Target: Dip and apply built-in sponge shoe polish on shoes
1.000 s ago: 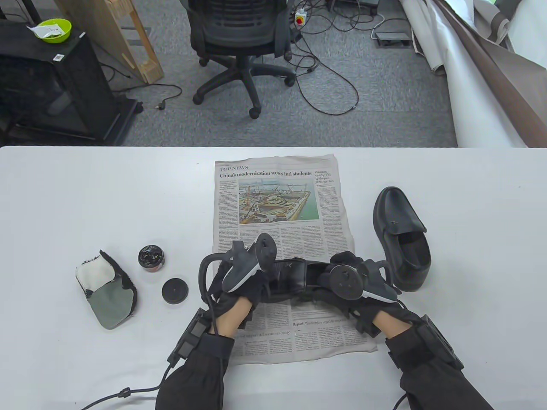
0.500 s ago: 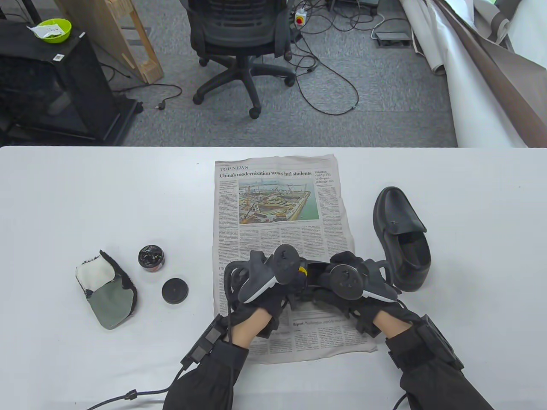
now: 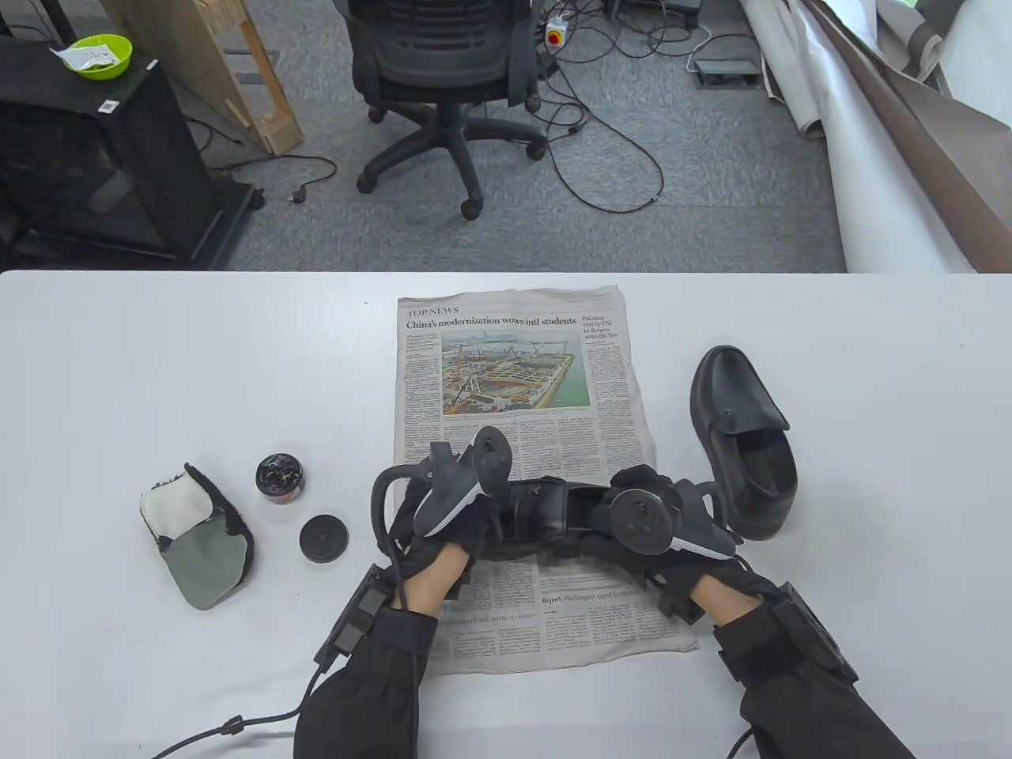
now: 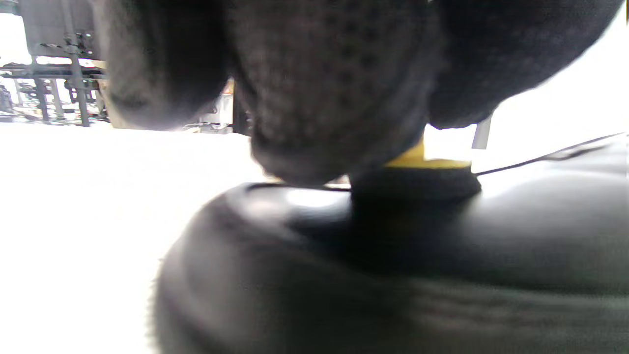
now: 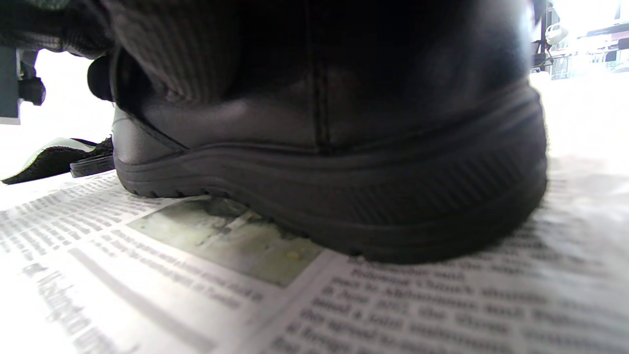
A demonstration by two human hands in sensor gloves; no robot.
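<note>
A black shoe [image 3: 545, 514] lies sideways on the newspaper [image 3: 514, 379] spread over the white worktop [image 3: 158, 379]. The right hand [image 3: 656, 522] grips its heel end, fingers curled over the collar. The left hand [image 3: 451, 514] is over the toe, fingers [image 4: 334, 98] pinching a yellow-topped sponge applicator [image 4: 417, 182] that presses on the leather (the wrist view shows the contact). Left of the paper sit the open polish tin [image 3: 279, 477], its lid [image 3: 323, 538] and a polishing mitt [image 3: 198, 538]. A second shoe [image 3: 743, 443] rests just right of the newspaper.
</note>
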